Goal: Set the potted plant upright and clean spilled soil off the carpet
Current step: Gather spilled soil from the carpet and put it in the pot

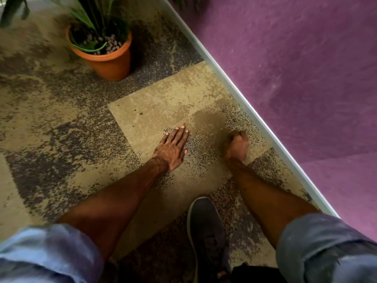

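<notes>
An orange pot [110, 62] with a green leafy plant [95, 19] stands upright on the mottled tan-and-grey carpet [61, 111] at the upper left. A brown smudge of soil [210, 119] lies on the tan carpet patch close to the white skirting. My left hand [173, 148] rests flat on the carpet, fingers spread, just left of the smudge. My right hand [237, 146] is curled into a fist on the carpet just below and right of the smudge; it is blurred and I cannot see whether it holds soil.
A white skirting strip [240, 92] runs diagonally along a purple wall [306, 68] on the right. A dark grey shoe [206, 231] stands on the carpet between my forearms. Dark leaves [14, 11] of another plant show at the top left corner.
</notes>
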Tool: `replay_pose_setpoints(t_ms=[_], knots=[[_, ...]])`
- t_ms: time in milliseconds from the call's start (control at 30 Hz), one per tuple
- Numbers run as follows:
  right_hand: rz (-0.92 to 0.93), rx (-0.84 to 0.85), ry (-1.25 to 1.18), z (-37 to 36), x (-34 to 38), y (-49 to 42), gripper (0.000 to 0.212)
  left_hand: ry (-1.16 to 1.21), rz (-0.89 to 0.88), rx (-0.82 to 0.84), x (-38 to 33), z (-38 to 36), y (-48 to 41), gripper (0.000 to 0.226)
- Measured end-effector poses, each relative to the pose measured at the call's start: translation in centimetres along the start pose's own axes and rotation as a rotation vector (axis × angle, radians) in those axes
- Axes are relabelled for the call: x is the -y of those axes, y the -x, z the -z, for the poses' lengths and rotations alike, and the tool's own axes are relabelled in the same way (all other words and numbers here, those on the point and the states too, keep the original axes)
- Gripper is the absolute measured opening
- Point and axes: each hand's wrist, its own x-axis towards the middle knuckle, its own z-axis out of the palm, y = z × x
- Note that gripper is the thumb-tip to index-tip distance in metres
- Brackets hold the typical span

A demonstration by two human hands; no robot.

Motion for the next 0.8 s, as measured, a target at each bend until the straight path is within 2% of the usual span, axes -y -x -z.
replay_pose_setpoints(t_ms=[100, 200, 333, 400, 467, 500, 600, 733, 800], knots=[[-0.008, -0.115, -0.083, 0.7, 1.1, -1.5, 0.025, -0.033, 0.013, -0.001, -0.1, -0.5, -0.8, 0.076], [-0.055, -0.258, -0.133, 1.1, 2.2, -2.9, 0.03, -0.01, 0.012, -0.004, -0.8, -0.1, -2.4, 0.077], [0.035, -0.282, -0.034, 1.5, 2.5, -5.6, 0.041, 0.01, -0.07, -0.042, -3.3, 1.6, -6.4, 0.075], [0.017, -0.189, -0.088, 1.8, 2.7, -6.8, 0.046, 0.02, -0.088, -0.072, -4.9, 2.6, -8.5, 0.075], [-0.002, 0.004, -0.012, 2.2, 2.8, -7.9, 0.035, 0.021, -0.061, -0.073, -6.1, 3.1, -10.7, 0.075], [0.007, 0.031, 0.04, 2.2, 2.8, -8.3, 0.033, 0.016, -0.049, -0.065, -6.7, 3.4, -11.6, 0.075], [0.069, -0.008, 0.107, 1.4, 2.8, -8.8, 0.032, -0.023, -0.109, -0.07, -7.7, 4.6, -14.3, 0.074], [0.144, -0.007, 0.111, 1.1, 2.4, -9.2, 0.035, -0.085, -0.206, -0.015, -8.5, 6.1, -17.4, 0.084], [0.146, 0.009, 0.171, 1.2, 2.4, -9.4, 0.034, -0.088, -0.203, -0.005, -9.0, 6.6, -17.8, 0.072]])
